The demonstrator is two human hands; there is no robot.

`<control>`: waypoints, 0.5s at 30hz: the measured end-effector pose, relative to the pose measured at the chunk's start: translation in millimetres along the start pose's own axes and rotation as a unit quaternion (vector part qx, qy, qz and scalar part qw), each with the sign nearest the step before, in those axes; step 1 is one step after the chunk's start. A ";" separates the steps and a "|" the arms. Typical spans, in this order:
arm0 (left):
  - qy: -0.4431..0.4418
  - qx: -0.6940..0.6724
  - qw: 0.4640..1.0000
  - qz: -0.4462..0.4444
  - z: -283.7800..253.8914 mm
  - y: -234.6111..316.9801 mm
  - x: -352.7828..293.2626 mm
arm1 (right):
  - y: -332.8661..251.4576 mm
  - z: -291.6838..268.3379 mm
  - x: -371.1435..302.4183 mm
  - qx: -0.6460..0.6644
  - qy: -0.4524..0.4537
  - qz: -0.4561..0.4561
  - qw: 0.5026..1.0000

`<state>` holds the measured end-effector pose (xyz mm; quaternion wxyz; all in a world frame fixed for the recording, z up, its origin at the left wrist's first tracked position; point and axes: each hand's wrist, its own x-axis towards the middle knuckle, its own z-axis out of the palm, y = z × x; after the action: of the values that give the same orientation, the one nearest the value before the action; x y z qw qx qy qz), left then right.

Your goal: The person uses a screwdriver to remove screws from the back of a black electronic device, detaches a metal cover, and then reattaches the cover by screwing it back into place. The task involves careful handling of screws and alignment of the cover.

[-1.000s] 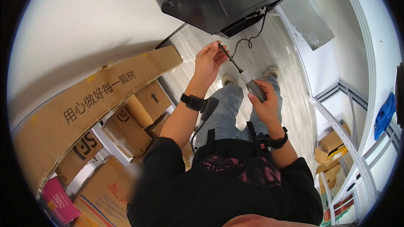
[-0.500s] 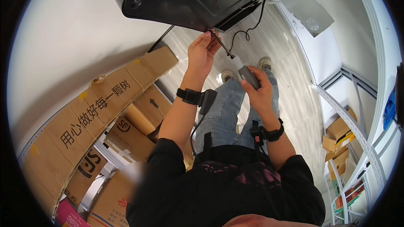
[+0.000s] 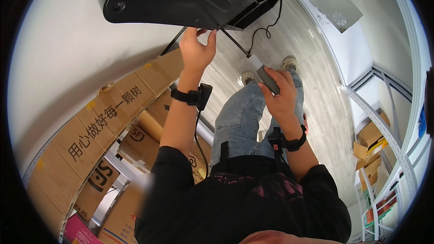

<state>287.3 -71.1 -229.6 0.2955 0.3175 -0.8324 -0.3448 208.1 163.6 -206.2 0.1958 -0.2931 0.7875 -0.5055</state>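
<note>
A large black panel or housing (image 3: 181, 0) stands at the top, with a round fitting near its left corner. My left hand (image 3: 197, 50) is at its lower edge, fingers curled against the edge and thumb apart from them; the fingertips are partly hidden. My right hand (image 3: 281, 91) is closed round a grey block-shaped handle (image 3: 269, 80) of a tool. From a pale section at its front, a long thin dark rod (image 3: 235, 43) runs up to the panel's edge, left of its lower corner. Whether the rod's tip enters the panel cannot be made out.
A black cable (image 3: 254, 34) hangs from the panel and loops over the floor. Cardboard boxes (image 3: 108, 113) fill the left side by a white wall (image 3: 54, 27). White shelving (image 3: 384, 126) with small cartons (image 3: 373, 135) stands at right. My feet are below the tool.
My left hand has let go of the rod's far end and moved left to the panel's edge. The panel appears further left in view. My right hand still holds the tool.
</note>
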 end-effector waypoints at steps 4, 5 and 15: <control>0.014 0.045 0.999 0.018 4.8 -1.2 2.7 | -2.5 3.8 1.1 -0.024 -0.004 -0.020 1.000; 0.019 0.046 0.999 0.019 6.4 -1.7 3.2 | -5.9 3.3 2.8 -0.024 -0.001 -0.021 0.999; 0.015 0.022 1.000 0.008 6.2 -3.7 3.7 | 18.3 7.9 -15.5 0.131 0.039 0.164 0.977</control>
<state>281.8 -73.4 -235.1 0.3036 0.3223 -0.8378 -0.3195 219.7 174.1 -226.0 0.2818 -0.1122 0.7589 -0.5762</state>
